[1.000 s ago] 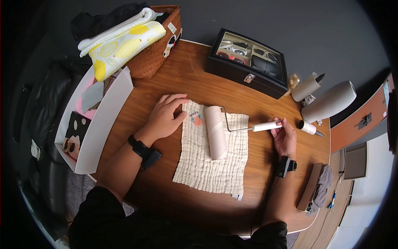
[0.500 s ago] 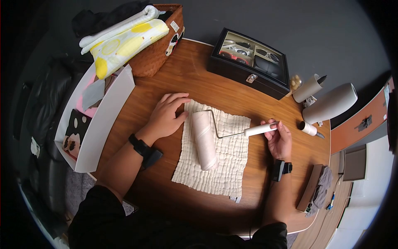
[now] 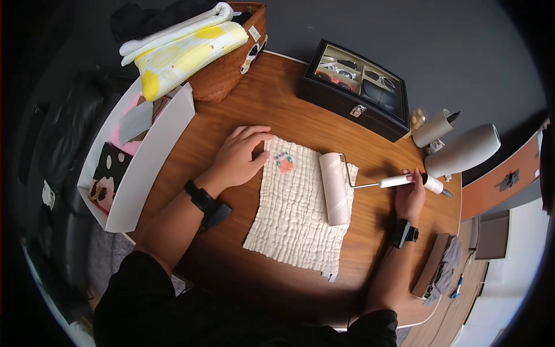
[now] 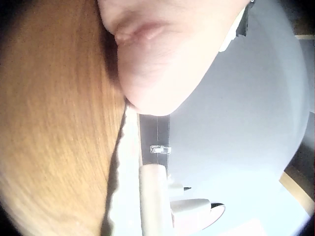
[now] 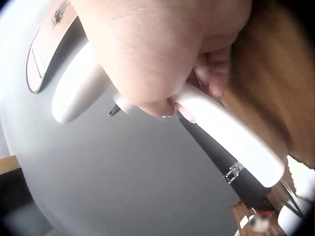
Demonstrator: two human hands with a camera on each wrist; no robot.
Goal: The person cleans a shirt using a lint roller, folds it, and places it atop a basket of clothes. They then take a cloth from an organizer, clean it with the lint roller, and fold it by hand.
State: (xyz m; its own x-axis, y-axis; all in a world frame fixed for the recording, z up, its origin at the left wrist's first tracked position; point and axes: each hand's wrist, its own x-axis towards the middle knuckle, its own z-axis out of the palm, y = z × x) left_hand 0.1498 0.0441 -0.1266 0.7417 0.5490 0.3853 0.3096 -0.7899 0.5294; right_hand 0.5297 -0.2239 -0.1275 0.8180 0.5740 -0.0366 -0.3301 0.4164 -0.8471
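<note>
My right hand (image 3: 409, 199) grips the white handle (image 5: 236, 137) of a lint roller (image 3: 335, 188) between thumb and fingers. The roller's pale sheet-wrapped cylinder lies over the right edge of a cream crinkled cloth (image 3: 289, 220), joined to the handle by a bent metal rod. A small orange and teal print (image 3: 283, 163) shows at the cloth's upper left. My left hand (image 3: 240, 156) rests with relaxed fingers at the cloth's upper left corner, fingertips on its edge. In the left wrist view the thumb side of the left hand (image 4: 157, 69) is close above the cloth's edge.
A black glasses case (image 3: 352, 98) stands at the back. To the right are a white vase (image 3: 465, 151), a cup (image 3: 433, 128) and a small lint roller (image 3: 432, 184). On the left sit a white box (image 3: 153, 168) of folded cloths and a woven basket (image 3: 222, 84).
The roller went left across the cloth, then back right to its right edge, carried by my right hand. The left hand stays at the corner; the view has shifted slightly.
</note>
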